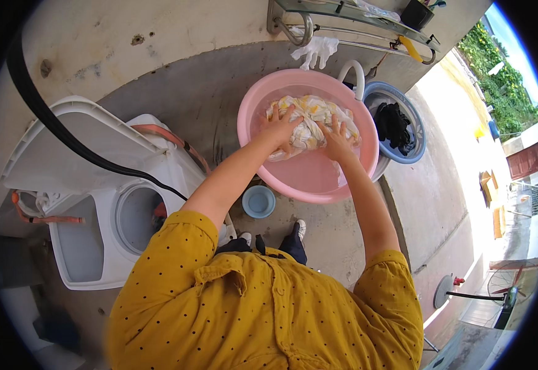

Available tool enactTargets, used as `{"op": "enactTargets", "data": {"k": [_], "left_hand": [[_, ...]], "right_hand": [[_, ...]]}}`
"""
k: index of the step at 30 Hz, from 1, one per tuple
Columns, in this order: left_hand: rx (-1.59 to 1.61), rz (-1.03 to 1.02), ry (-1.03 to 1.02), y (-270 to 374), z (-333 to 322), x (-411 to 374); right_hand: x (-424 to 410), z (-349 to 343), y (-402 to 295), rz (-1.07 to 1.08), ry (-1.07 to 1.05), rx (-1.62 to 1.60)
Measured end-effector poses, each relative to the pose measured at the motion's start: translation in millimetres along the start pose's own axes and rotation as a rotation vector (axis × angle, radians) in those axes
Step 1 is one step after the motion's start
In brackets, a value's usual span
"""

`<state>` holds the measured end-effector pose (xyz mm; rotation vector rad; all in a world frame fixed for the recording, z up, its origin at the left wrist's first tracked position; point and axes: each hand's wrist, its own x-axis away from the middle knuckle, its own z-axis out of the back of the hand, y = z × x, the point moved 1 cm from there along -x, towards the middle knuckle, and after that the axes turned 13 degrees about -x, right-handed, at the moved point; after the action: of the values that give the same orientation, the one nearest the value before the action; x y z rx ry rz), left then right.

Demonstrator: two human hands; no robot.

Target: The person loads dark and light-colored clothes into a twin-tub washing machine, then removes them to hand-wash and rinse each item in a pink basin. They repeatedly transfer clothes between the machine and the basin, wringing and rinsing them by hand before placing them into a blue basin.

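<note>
A large pink plastic basin (314,190) holds water and a bunched white cloth with a yellow pattern (313,108). My left hand (280,127) lies spread on the cloth's left part, its fingers apart. On the cloth's right part rests my right hand (337,138), also with spread fingers. Both palms press against the wet fabric, and neither hand is closed around it. Part of the cloth is under the hands and in the water. A white curved faucet pipe (355,69) arches over the basin's upper right rim.
Right of the pink basin, a blue basin (419,125) holds black cloth (391,127). A small blue bucket (259,202) stands on the floor below. At left is an open twin-tub washing machine (107,259). White gloves (317,48) hang from a metal rack (357,45) above.
</note>
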<state>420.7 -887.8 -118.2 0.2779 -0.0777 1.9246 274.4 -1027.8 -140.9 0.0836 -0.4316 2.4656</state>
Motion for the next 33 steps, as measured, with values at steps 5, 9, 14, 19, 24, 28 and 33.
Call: {"op": "enactTargets", "data": {"k": [5,9,14,19,24,28,33], "left_hand": [[-0.329,0.080,0.036,-1.0,-52.8,-39.9],[0.810,0.499,-0.022,29.7,-49.4,-59.3],[1.510,0.647,0.165,-0.3,-82.1,-84.9],[2.297,0.607,0.458,25.6,-63.3,-81.5],[2.554,0.145,0.264,54.7,-8.4,-47.3],[2.407,0.106,0.167,66.0,37.6,-27.0],[2.145,0.298,0.222,54.7,38.5,-13.5]], "right_hand": [[-35.4,-10.1,16.4,0.066,-0.296,0.193],[-55.3,-29.4,35.5,0.152,-0.511,0.067],[-57.3,-39.7,27.0,0.277,-0.537,-0.178],[-55.2,-15.9,11.8,0.248,-0.205,-1.196],[-33.8,16.4,-19.8,0.451,0.065,-1.120],[-13.3,50.7,-45.3,0.624,0.276,-1.062],[-21.0,55.2,-17.9,0.738,0.260,-0.951]]}}
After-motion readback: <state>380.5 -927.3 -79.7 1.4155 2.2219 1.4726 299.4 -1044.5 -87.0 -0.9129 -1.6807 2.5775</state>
